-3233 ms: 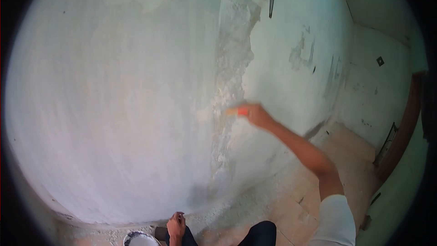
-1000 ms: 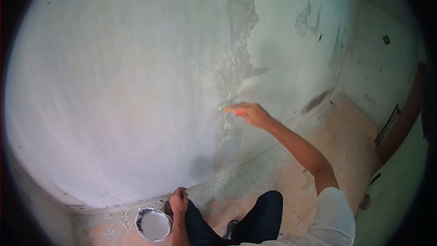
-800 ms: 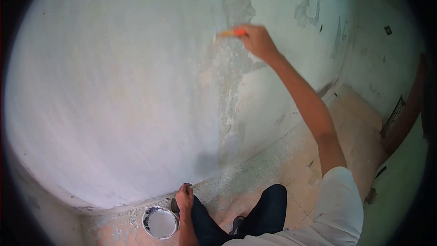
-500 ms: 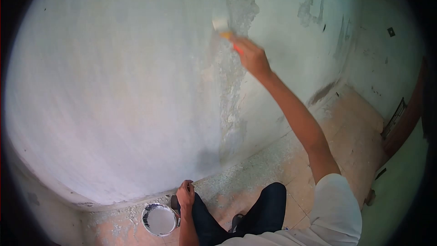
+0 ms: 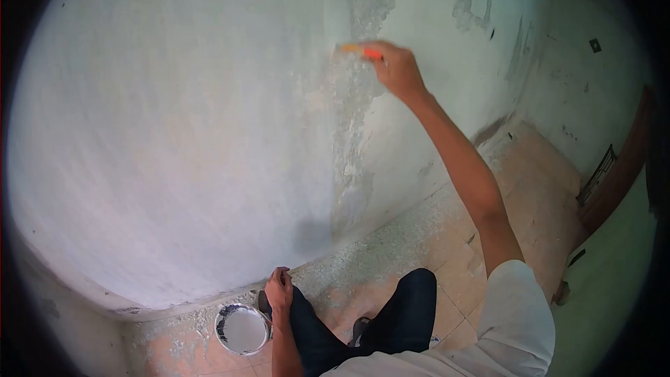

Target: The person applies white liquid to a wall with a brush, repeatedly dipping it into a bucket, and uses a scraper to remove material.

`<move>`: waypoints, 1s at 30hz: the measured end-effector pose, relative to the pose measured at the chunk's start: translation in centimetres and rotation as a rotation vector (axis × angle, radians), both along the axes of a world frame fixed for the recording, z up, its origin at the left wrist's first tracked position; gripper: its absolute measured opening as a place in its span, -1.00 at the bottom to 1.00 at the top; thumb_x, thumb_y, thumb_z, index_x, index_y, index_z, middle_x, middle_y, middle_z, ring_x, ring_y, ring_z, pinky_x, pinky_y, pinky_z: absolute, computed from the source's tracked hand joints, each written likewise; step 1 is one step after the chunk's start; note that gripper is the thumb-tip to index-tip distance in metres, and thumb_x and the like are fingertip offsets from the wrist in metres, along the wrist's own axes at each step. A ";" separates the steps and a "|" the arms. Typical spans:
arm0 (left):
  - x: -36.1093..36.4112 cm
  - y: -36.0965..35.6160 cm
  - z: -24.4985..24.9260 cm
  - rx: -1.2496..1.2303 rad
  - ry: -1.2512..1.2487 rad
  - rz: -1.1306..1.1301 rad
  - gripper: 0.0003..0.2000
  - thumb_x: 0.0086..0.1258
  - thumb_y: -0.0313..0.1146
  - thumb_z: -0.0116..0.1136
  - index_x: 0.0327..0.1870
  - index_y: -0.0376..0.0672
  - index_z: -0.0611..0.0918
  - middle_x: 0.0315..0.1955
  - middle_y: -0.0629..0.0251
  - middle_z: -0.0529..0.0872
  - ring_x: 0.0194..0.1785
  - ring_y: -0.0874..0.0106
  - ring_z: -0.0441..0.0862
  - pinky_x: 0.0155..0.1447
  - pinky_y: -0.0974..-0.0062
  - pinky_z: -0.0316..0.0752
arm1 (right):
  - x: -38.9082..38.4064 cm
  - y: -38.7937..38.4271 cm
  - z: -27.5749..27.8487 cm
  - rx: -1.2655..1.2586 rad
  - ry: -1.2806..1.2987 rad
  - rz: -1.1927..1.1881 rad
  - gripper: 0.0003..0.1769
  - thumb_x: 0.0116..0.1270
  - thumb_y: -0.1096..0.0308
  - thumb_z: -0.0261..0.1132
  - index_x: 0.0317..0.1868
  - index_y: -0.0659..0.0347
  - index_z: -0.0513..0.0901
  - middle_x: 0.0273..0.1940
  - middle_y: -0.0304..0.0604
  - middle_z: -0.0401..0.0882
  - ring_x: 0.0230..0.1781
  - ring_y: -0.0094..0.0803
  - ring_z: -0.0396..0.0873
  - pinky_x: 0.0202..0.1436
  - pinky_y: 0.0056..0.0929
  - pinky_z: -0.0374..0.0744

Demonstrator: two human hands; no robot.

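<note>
My right hand (image 5: 399, 70) is closed around the red-orange handle of a paintbrush (image 5: 354, 49). The brush has a yellow part near its head and is held against the wall (image 5: 174, 132), beside a rough grey strip (image 5: 370, 0) of peeled surface. Its bristles are blurred and hard to make out. My left hand (image 5: 279, 289) rests near my left knee with its fingers curled in, and I see nothing held in it. Just left of that hand, a bucket (image 5: 220, 321) of whitish paint stands on the floor, its rim smeared dark and white.
Flakes and dust (image 5: 363, 258) cover the tiled floor (image 5: 447, 300) along the wall's foot. Another wall (image 5: 558, 98) meets this one at the right, with a small dark fitting (image 5: 594, 45) on it. A reddish-brown curved edge (image 5: 614, 192) stands at far right.
The brush has swung from pointing up and left to lying nearly level, its head now lower on the wall. My right wrist has turned with it. My left hand stays by the knee.
</note>
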State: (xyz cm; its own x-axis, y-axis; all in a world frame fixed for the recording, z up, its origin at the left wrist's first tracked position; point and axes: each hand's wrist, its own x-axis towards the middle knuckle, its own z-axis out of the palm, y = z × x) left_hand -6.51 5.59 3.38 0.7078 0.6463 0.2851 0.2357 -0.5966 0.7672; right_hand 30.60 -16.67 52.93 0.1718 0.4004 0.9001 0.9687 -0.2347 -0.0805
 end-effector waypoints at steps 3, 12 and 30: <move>0.3 0.2 -0.7 -0.005 -0.060 0.002 -0.84 0.60 -0.38 0.20 -0.03 -0.18 0.80 -0.26 0.01 0.85 -0.24 0.02 0.83 -0.06 0.10 0.68 | -1.1 1.2 2.1 0.223 -0.128 0.089 -0.66 0.46 0.60 0.43 0.20 0.18 0.82 0.16 -0.01 0.87 0.10 -0.05 0.87 0.20 -0.24 0.82; -0.8 0.5 -0.6 -0.093 -0.040 -0.028 -0.84 0.61 -0.35 0.21 0.00 -0.16 0.79 -0.24 0.00 0.86 -0.18 0.01 0.83 -0.03 0.09 0.68 | -3.7 0.0 -24.9 -0.154 0.296 -0.044 -0.50 0.49 0.64 0.39 0.35 0.00 0.81 0.27 -0.05 0.85 0.21 -0.17 0.85 0.28 -0.22 0.84; -0.2 -0.5 0.2 -0.014 0.014 -0.020 -0.83 0.62 -0.36 0.19 -0.02 -0.19 0.79 -0.27 0.00 0.87 -0.18 -0.05 0.84 -0.02 0.05 0.68 | -1.8 1.8 11.0 0.073 -0.170 -0.147 -0.77 0.46 0.53 0.42 0.05 0.20 0.90 -0.09 0.03 0.90 -0.20 -0.03 0.83 0.04 -0.14 0.77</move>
State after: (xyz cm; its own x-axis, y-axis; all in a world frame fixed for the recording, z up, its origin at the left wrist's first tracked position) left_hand -6.75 5.12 3.54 0.7246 0.6355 0.2666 0.2342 -0.5909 0.7720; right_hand 28.79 -14.91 63.90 0.0666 0.3147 0.9468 0.9255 -0.3740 0.0592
